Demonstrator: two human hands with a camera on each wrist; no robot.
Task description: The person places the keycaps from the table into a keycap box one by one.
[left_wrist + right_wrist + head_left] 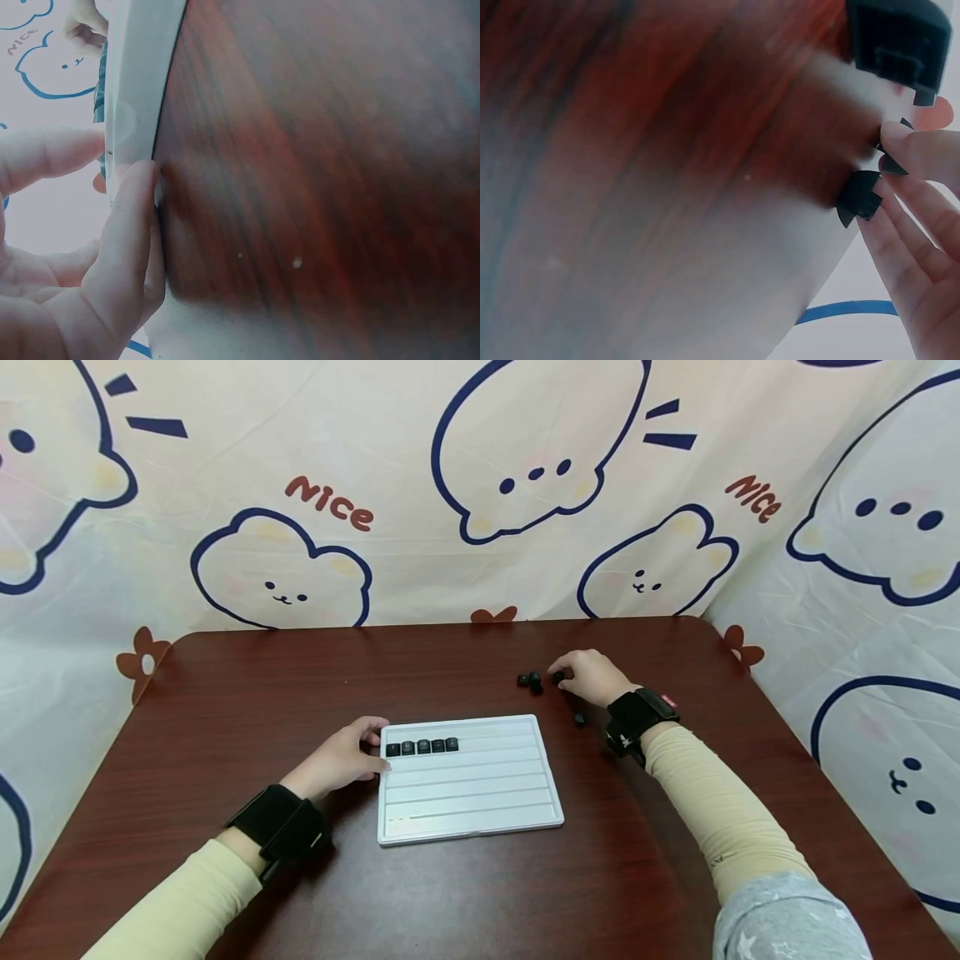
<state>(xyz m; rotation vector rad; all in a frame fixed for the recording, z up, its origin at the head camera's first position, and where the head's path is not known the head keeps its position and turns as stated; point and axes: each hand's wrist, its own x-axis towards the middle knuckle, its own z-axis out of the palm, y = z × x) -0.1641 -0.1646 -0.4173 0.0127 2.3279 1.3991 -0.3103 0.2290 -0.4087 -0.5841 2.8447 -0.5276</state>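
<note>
Head view: a small black plastic keycap-like block point(557, 677) sits at the fingertips of the right hand point(590, 678), beyond the far right corner of a flat white rectangular tray with shallow ridges point(472, 785). Right-wrist view suggests the thumb and a finger pinch it, with another black block just beside the fingertips. Three dark loose blocks point(535, 682) cluster to its left, and a single black block point(579, 720) lies nearer the person. From the pinching fingers, the tray lies leftward and toward the person; its long axis and ridges run left to right. Five black blocks in a row point(423, 747) stand at its far left, ending well short of its right edge. The left hand point(341, 760) grips the tray's left edge between thumb and fingers. Beneath everything spreads a reddish-brown wooden tabletop point(480, 902).
</note>
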